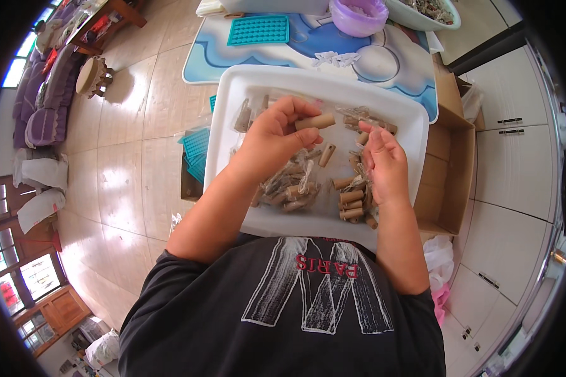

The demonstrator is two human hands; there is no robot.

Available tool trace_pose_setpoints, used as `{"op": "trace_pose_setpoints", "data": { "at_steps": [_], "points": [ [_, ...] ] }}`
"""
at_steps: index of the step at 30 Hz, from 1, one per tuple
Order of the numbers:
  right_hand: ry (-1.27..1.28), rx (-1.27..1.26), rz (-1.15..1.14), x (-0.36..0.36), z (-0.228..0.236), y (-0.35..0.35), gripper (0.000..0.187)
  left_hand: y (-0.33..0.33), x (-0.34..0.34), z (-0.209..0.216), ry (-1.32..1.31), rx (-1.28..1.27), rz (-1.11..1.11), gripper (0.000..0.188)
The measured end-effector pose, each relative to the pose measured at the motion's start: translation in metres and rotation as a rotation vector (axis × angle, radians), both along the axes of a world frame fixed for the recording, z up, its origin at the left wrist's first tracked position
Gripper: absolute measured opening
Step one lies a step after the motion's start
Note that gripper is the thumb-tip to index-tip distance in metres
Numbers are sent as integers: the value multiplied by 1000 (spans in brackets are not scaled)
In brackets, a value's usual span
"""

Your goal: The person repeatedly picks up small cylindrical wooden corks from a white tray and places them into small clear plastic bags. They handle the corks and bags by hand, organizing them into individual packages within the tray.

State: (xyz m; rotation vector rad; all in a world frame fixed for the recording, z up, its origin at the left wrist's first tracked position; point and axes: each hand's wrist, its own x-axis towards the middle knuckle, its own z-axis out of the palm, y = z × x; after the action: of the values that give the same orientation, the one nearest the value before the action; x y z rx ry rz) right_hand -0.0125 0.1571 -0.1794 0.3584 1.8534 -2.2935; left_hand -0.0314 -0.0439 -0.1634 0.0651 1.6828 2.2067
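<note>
My left hand (pixel 275 135) grips a short brown cardboard tube (pixel 317 121) between thumb and fingers, over a large white plastic tub (pixel 321 74). To its right, my right hand (pixel 383 160) is closed with thumb and fingertips together; what they pinch, if anything, is too small to make out. Inside the tub, a loose brown tube (pixel 326 154) lies between the hands. A heap of similar tubes in clear plastic wrapping (pixel 289 188) sits below my left hand, partly hidden by it. Several bare tubes (pixel 352 206) are piled below my right hand.
Behind the tub is a blue patterned table (pixel 201 53) bearing a teal moulded tray (pixel 258 30), small white pieces (pixel 336 59) and a purple-lined bowl (pixel 358 17). A cardboard box (pixel 448 176) stands right of the tub. More teal trays (pixel 195 151) are at its left.
</note>
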Motion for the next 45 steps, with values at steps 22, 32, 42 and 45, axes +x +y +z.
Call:
{"op": "trace_pose_setpoints", "data": {
  "at_steps": [22,32,42,45],
  "points": [
    [232,543,261,4,0,9,14,12,1,-19,-63,9,33,22],
    [-106,-12,8,-1,1,16,12,11,2,-19,-19,50,68,20],
    [109,208,311,7,-5,9,10,19,7,-17,-168,48,-79,24],
    [211,262,216,9,-5,3,14,19,8,-15,-242,47,-126,23]
  ]
}}
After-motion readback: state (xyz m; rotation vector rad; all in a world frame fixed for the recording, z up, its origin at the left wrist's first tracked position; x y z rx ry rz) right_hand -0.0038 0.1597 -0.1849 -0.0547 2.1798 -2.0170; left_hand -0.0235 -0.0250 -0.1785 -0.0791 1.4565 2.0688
